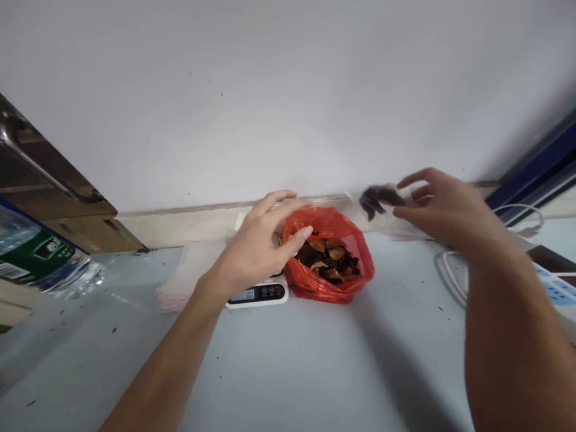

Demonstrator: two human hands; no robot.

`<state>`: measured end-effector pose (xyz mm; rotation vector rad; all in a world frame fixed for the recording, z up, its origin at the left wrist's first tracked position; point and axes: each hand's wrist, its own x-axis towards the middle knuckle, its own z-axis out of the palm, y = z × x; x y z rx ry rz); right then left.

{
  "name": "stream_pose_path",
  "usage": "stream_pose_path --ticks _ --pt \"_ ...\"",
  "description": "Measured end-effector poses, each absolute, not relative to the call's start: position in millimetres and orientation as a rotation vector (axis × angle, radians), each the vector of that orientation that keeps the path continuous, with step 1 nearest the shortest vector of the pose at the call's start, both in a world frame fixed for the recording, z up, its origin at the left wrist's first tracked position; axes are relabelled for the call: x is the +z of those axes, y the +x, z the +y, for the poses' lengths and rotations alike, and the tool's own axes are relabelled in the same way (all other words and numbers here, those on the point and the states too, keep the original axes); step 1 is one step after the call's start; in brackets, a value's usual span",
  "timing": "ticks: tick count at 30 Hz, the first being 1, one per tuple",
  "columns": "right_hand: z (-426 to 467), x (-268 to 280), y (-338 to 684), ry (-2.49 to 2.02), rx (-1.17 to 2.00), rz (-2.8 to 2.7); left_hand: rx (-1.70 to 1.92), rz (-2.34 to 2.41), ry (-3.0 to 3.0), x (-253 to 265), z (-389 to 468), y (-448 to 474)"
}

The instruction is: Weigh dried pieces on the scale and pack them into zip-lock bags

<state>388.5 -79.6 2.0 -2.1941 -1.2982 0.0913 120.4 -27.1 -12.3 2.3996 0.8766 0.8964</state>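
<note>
A red plastic bag (pixel 330 291) stands with its mouth wide, showing dark brown and tan dried pieces (pixel 330 258) inside. At its left rim is my left hand (pixel 256 240), fingers spread and thumb over the edge; whether it touches the plastic is unclear. Partly beneath that hand sits a white digital scale (pixel 258 294), its display reading about zero. My right hand (pixel 443 207), to the right of the red bag, pinches a clear plastic bag (pixel 391 225) holding dark pieces (pixel 380 198). Motion blurs this bag and its contents.
A stack of clear bags with pinkish edges (pixel 173 294) lies left of the scale. A large water bottle (pixel 42 252) is at far left. On the right are a white cable (pixel 450 276) and a power strip (pixel 555 288). The wall (pixel 288 108) rises behind.
</note>
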Motion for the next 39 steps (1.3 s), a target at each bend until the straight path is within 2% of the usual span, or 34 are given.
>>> stream_pose_path --ticks 3,8,11,14,20,26,32,39 --pt "-87 22 360 -1.806 0.298 -1.435 1.029 0.87 2.076 -8 -25 118" --pt "-85 16 324 -1.317 0.482 -1.9 0.866 0.855 1.701 -4 -24 107" --pt "-79 9 316 -1.366 0.566 -1.878 0.829 0.841 1.712 -5 -19 96" --pt "-71 3 319 -1.588 0.667 -1.766 0.956 0.874 1.635 -6 -10 83" --pt "-61 -8 321 -1.465 1.242 -1.615 1.036 1.021 1.562 -18 12 62" --pt "-54 -20 301 -1.345 1.239 -1.617 1.2 1.399 2.017 -26 10 72" --pt "-52 -23 290 -1.296 1.239 -1.617 0.458 0.896 2.199 -11 -14 86" --pt "-56 -19 286 -1.343 1.279 -1.627 0.442 0.945 2.179 -15 -17 89"
